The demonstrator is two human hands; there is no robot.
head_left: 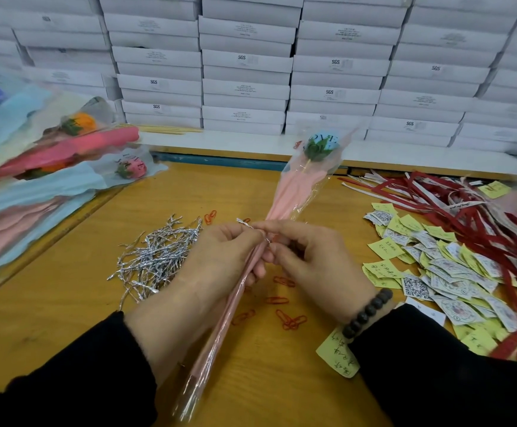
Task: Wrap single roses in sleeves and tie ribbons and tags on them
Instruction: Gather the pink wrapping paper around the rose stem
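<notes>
Head view: left hand (220,257) grips the sleeve (297,192) neck above the counter (66,318), right hand (306,257) pinches the tie (246,224) (barely twisted, I judge). A loosened grip could let the tie unwind and the rose (322,144) slide.

The sleeve (294,192) was pale pink under clear film, its rose (322,143) light blue with green leaves. Silver twist ties (155,257) glinted on the yellow-brown surface (66,303). Ribbons (454,204) were red and white, tags (445,266) yellow and white, paper clips (291,322) orange-red.
</notes>
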